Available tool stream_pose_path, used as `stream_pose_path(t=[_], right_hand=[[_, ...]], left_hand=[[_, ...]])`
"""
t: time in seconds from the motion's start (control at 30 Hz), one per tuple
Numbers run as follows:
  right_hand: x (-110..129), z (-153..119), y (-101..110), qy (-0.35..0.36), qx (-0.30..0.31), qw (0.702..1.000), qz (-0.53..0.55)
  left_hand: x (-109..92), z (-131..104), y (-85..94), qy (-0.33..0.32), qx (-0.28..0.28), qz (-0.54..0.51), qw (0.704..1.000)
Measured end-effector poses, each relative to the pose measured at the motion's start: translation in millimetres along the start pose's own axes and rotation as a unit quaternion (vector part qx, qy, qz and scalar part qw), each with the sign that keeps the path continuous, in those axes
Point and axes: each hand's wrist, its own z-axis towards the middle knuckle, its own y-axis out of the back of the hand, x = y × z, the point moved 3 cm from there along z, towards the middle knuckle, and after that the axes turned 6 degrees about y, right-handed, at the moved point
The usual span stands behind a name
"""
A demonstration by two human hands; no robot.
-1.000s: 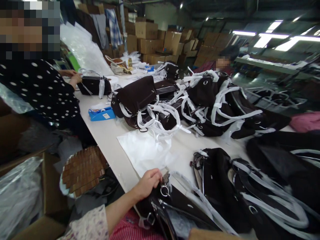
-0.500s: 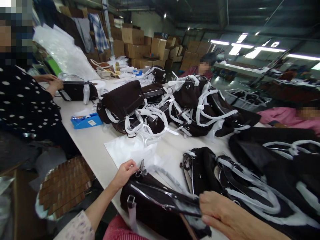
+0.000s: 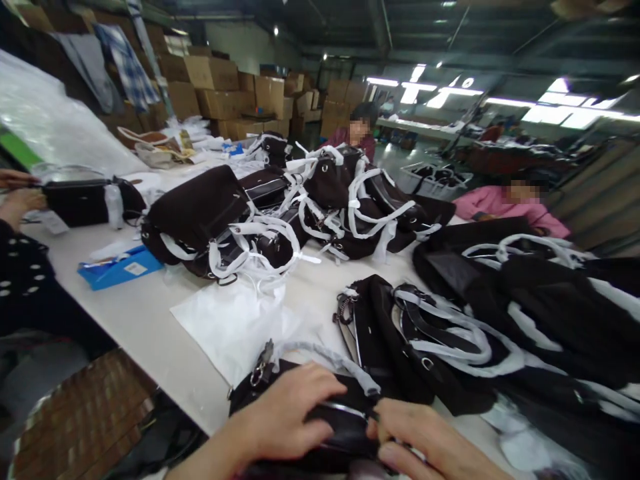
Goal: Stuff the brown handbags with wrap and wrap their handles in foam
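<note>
A black handbag (image 3: 343, 437) lies at the table's near edge, its top with a silver zip line facing up. My left hand (image 3: 293, 417) rests across the bag's top, thumb and fingers apart, with nothing seen in its grasp. At the bag's right end my right hand (image 3: 420, 437) has its fingers curled round the end of the bag; the exact part gripped is hidden. A wrapped handle (image 3: 333, 357) arches behind both hands. Metal clasps (image 3: 260, 370) stand at the bag's left end. Just beyond lies another black bag (image 3: 370, 327) with a coiled strap.
A heap of black bags (image 3: 200, 207) with white-wrapped handles fills the table's middle, and more bags (image 3: 545, 300) lie to the right. White sheets (image 3: 225, 320) and a blue box (image 3: 123, 267) lie on the left. A co-worker's hands (image 3: 23, 200) hold a bag at far left.
My left hand has left the metal clasps and moved right onto the bag's top, its fingers opening. My right hand stays at the bag's right end. The view has swung right.
</note>
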Motion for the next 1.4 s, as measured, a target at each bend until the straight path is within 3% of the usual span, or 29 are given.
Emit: stream_pose_path(t=[0.07, 0.13, 0.2, 0.27, 0.33, 0.4, 0.5, 0.63, 0.73, 0.83, 0.9, 1.07, 1.17, 1.27, 1.33, 1.4], right_hand=[[4, 8, -6, 0.021, -0.011, 1.0, 0.008], [-3, 9, -13, 0.024, -0.047, 0.997, 0.064], [-22, 2, -19, -0.023, -0.125, 0.979, 0.158], [-42, -7, -27, -0.073, -0.168, 0.967, 0.177], [-53, -13, -35, -0.071, -0.136, 0.983, 0.102], [-54, -14, -42, -0.028, -0.077, 0.996, 0.022], [-47, -10, -49, 0.015, -0.038, 0.999, -0.022], [-44, -12, -49, -0.005, -0.084, 0.989, -0.125], [-52, -14, -51, -0.04, -0.084, 0.971, -0.222], [-65, -6, -62, -0.064, 0.014, 0.965, -0.254], [-71, 2, -68, -0.087, 0.045, 0.963, -0.252], [-64, -4, -57, -0.112, -0.008, 0.978, -0.178], [-48, -23, -41, -0.109, -0.088, 0.99, 0.03], [-41, -32, -47, -0.142, -0.069, 0.95, 0.268], [-50, -34, -58, -0.173, -0.093, 0.944, 0.265], [-66, -38, -65, -0.186, -0.177, 0.961, 0.099]], left_hand=[[-17, 19, -30.1, -0.018, 0.05, -0.065, 0.996], [-16, 33, -52.2, -0.008, 0.064, -0.147, 0.987], [-5, 38, -62.5, 0.042, 0.048, -0.22, 0.973], [6, 36, -63.9, 0.111, 0.017, -0.261, 0.959], [7, 31, -61.0, 0.134, -0.017, -0.254, 0.958], [-3, 28, -59.5, 0.098, -0.032, -0.225, 0.969], [-19, 30, -59.1, 0.035, -0.056, -0.2, 0.978], [-22, 32, -47.5, 0.04, -0.146, -0.232, 0.961], [-24, 29, -47.3, 0.047, -0.108, -0.207, 0.971], [-31, 26, -62.4, 0.032, -0.048, -0.185, 0.981], [-34, 26, -73.2, 0.03, -0.044, -0.2, 0.978], [-32, 30, -72.0, 0.064, -0.105, -0.234, 0.964], [-35, 31, -64.7, 0.054, -0.089, -0.212, 0.972], [-40, 31, -65.3, 0.041, -0.079, -0.206, 0.974], [-43, 32, -69.5, 0.033, -0.081, -0.206, 0.975], [-47, 33, -74.9, 0.028, -0.067, -0.197, 0.978]])
